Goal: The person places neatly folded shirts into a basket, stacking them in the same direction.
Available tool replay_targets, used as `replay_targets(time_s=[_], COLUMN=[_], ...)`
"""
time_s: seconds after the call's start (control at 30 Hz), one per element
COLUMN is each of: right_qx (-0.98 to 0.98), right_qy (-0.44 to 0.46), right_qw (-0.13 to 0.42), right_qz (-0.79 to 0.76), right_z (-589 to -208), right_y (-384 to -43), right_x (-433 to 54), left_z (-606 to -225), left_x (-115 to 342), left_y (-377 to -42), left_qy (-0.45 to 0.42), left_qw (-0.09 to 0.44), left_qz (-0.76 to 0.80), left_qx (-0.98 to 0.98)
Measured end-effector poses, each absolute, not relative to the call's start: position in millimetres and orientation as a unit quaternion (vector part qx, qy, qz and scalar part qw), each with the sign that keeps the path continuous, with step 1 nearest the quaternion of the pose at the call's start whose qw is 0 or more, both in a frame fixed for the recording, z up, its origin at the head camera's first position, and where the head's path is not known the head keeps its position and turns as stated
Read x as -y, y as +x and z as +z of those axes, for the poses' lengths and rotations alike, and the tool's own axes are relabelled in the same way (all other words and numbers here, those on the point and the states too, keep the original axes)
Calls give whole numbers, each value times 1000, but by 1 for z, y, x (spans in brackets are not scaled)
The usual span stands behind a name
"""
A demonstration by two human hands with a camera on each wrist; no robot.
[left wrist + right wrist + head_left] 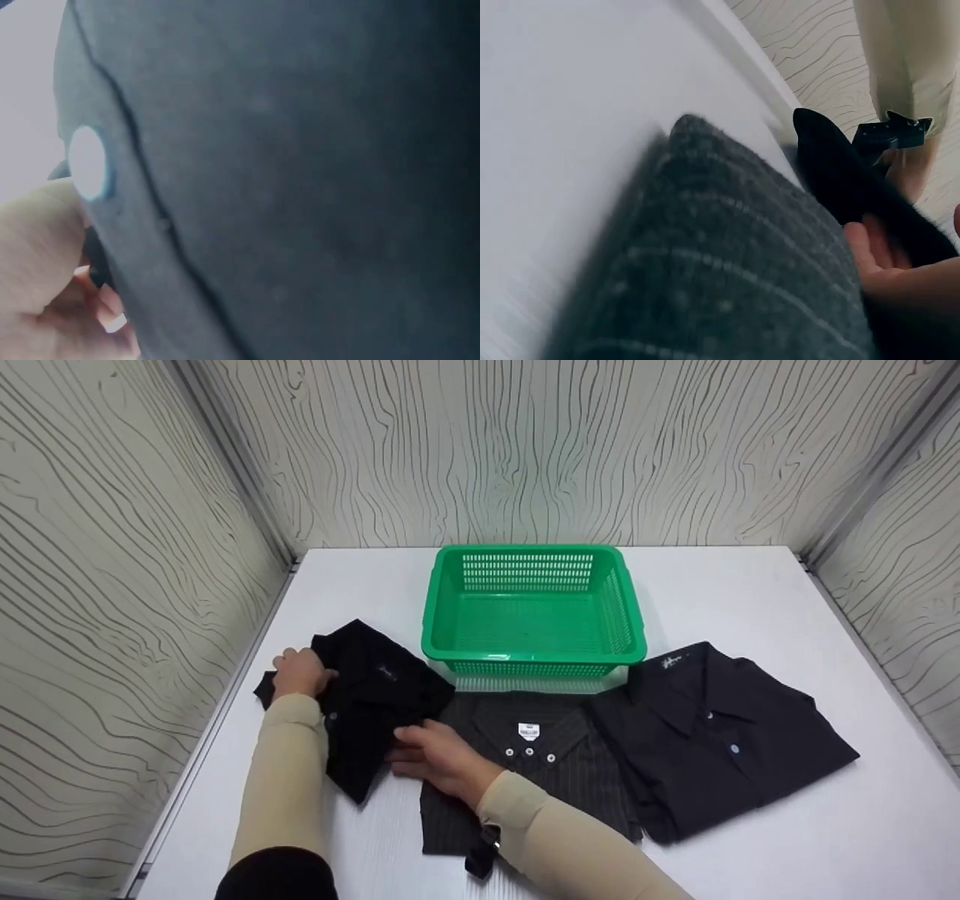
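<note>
A folded black shirt [375,682] lies at an angle on the left of the table. My left hand [300,671] grips its left side; in the left wrist view the thumb [45,225] and curled fingers hold the edge of dark cloth, close to a pale button [88,163]. At the shirt's lower right edge is my right hand [442,757], its fingers extended against the cloth. That hand and forearm cross over a dark striped shirt [555,787], folded with its collar and white label up. The right wrist view shows the fingers [862,244] by the black cloth [847,172].
A green plastic basket [532,656] with nothing in it stands at the back centre. A folded dark navy shirt [735,742] lies on the right, overlapping the striped shirt's edge. Wood-grain patterned panels [525,450] enclose the white table [750,585] at the back and sides.
</note>
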State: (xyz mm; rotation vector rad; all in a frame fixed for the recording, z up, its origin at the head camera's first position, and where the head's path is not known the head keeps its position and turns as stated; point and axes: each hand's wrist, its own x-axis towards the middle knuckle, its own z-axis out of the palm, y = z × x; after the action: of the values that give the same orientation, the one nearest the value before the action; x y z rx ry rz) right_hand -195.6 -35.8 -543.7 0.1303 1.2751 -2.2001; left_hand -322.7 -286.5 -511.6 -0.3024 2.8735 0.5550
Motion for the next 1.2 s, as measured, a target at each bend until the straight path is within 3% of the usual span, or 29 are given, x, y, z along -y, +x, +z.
replay_targets(time_s=[0.17, 0.3, 0.5, 0.77, 1.2], right_qx=[-533, -584, -647, -636, -662], right_qy=[33, 14, 36, 66, 15], right_qw=[301, 277, 231, 214, 182], right_qz=[-790, -763, -726, -738, -727], right_z=[-540, -538, -539, -538, -532], right_y=[-208, -214, -220, -229, -229], right_x=[37, 42, 48, 44, 49], left_z=[-512, -515, -517, -504, -512], left_x=[286, 287, 291, 295, 307], left_y=[-324, -321, -318, -322, -312], left_qy=[-102, -103, -107, -86, -111], left_qw=[86, 90, 105, 142, 38], left_qz=[177, 172, 179, 201, 177], left_qx=[-975, -976, -972, -965, -977])
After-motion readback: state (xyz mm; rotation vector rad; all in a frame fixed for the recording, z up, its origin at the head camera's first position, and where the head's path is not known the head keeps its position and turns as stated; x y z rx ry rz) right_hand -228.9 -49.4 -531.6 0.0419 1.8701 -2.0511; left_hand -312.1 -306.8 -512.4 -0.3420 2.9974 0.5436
